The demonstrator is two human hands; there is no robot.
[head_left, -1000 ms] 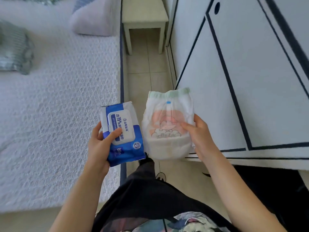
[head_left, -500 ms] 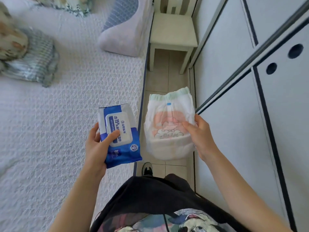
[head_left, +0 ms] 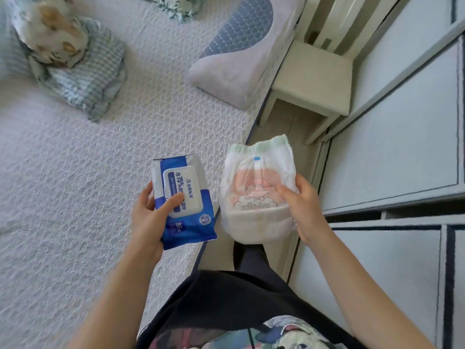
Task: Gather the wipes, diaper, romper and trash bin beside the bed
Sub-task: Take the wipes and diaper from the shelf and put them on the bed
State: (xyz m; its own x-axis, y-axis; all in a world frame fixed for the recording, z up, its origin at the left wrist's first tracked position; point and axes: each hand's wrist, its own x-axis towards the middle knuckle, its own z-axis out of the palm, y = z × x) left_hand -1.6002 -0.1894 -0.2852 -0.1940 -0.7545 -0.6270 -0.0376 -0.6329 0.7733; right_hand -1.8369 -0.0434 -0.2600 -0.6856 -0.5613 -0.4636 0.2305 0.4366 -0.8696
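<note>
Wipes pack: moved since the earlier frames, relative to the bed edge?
Yes. The wipes pack in the left hand now hangs over the bed; earlier it straddled the edge.

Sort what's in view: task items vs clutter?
Task items:
wipes pack, held in left hand
diaper, held in right hand

Just lying about:
pillow
folded blanket
stool

Romper, trash bin: not visible.

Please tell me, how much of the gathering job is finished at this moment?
Nothing looks set down yet. In hand: the left hand holds the blue wipes pack, and the right hand holds the diaper, both carried beside the bed. Left: putting these two down, then fetching the romper and trash bin, neither of which is in view here.
</note>
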